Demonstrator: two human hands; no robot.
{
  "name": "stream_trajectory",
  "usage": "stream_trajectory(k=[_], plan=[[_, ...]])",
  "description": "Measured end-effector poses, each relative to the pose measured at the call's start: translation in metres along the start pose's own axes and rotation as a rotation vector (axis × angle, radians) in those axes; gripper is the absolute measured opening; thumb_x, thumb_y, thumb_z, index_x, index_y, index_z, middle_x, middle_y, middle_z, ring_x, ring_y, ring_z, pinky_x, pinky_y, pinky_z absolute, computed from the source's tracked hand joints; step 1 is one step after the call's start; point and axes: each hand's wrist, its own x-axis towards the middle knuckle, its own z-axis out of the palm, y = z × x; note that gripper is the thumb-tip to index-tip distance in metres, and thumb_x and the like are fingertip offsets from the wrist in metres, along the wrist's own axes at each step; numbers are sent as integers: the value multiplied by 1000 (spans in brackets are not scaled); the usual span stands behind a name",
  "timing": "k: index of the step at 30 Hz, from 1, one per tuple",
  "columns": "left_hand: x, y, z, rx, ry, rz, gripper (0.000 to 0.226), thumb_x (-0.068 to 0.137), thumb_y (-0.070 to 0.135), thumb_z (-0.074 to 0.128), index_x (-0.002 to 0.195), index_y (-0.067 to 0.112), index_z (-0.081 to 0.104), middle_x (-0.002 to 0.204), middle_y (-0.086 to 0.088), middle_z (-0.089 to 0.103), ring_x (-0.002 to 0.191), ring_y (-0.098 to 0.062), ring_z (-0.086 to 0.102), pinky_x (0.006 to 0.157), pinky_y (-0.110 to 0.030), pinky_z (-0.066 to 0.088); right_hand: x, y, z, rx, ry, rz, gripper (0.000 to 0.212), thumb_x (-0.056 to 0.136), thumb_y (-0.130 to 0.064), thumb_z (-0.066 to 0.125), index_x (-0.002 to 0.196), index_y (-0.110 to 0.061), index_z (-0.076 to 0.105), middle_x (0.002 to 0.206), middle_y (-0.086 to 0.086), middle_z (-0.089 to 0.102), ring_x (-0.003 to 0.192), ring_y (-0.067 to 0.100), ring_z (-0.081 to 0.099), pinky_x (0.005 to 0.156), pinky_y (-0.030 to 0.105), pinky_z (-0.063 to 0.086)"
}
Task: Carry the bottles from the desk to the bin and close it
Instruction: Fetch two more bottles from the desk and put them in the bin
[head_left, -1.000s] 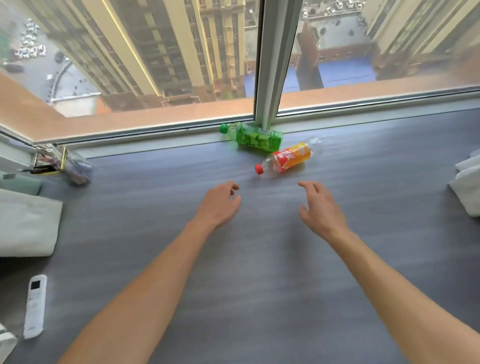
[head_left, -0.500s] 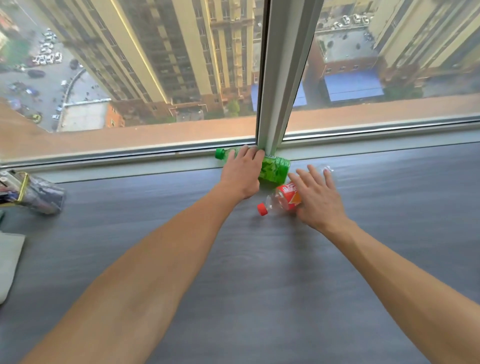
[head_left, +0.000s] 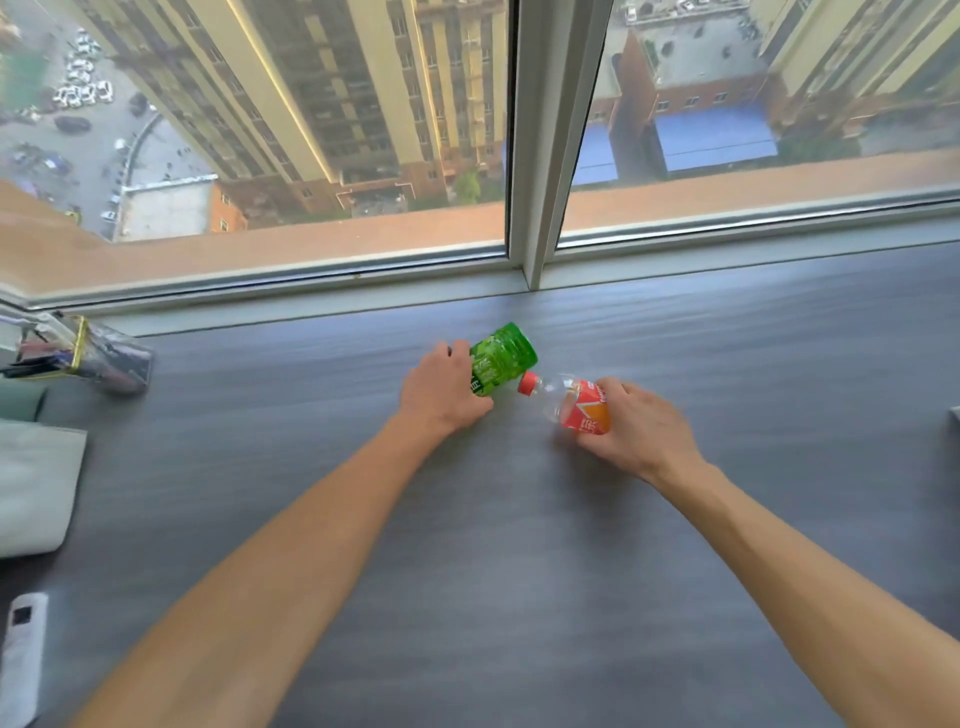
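Note:
My left hand (head_left: 444, 389) grips a green plastic bottle (head_left: 501, 361), whose base points away from me toward the window. My right hand (head_left: 641, 431) grips a clear bottle (head_left: 571, 402) with a red cap and an orange-red label, its cap pointing left toward the green bottle. Both bottles are held close together over the grey desk (head_left: 519, 571), pulled back from the window sill. No bin is in view.
A window frame (head_left: 540, 156) runs along the desk's far edge. At the left lie a clear pouch (head_left: 93, 353), a folded pale cloth (head_left: 36, 483) and a white remote (head_left: 21, 654). A small white edge (head_left: 955, 415) shows at the right.
Both hands reached the bottles lying by the window, closed on them and drew them back toward me, away from the sill.

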Motion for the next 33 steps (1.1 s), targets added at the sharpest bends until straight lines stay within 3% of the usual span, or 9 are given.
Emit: stream_trajectory(k=[5,10,16,19,26,33], plan=[[-99,-12,20,-131,-87,-89,59,72,44,70,120,16,50,113,-7,55,103,-35,62,74,-39,51,-90,-9,10,241,-64,152,54,69,-74,57,98,-28,56,87,-3,69,85,28,66,62,34,43],[-220,-16,49,-210,-177,-190,51,67,49,66,106,22,48,100,-3,65,94,-33,64,70,-37,51,-190,-18,32,451,-170,370,57,62,-79,61,93,-32,56,79,-12,67,80,19,64,73,39,55],[-337,-29,86,-281,-275,-328,48,65,53,64,101,27,47,95,1,65,87,-29,63,73,-41,56,-304,-21,68,533,-276,487,61,59,-84,60,92,-34,56,76,-14,67,71,6,62,63,33,53],[-373,-40,103,-247,-293,-371,48,66,53,64,101,27,45,93,3,62,84,-28,61,70,-38,53,-346,-19,78,576,-335,515,56,61,-84,61,93,-38,53,80,-13,67,74,6,64,66,33,56],[-423,-75,126,-160,-378,-235,46,65,53,63,97,28,43,85,8,58,76,-20,59,56,-32,42,-418,-22,94,656,-316,651,51,63,-79,64,90,-39,49,83,-13,66,73,6,66,55,21,45],[-422,-83,132,5,-435,-32,44,70,52,64,102,29,43,89,6,61,79,-22,60,59,-33,42,-493,-29,128,797,-193,978,53,59,-77,65,91,-37,51,82,-9,67,74,9,66,58,28,48]])
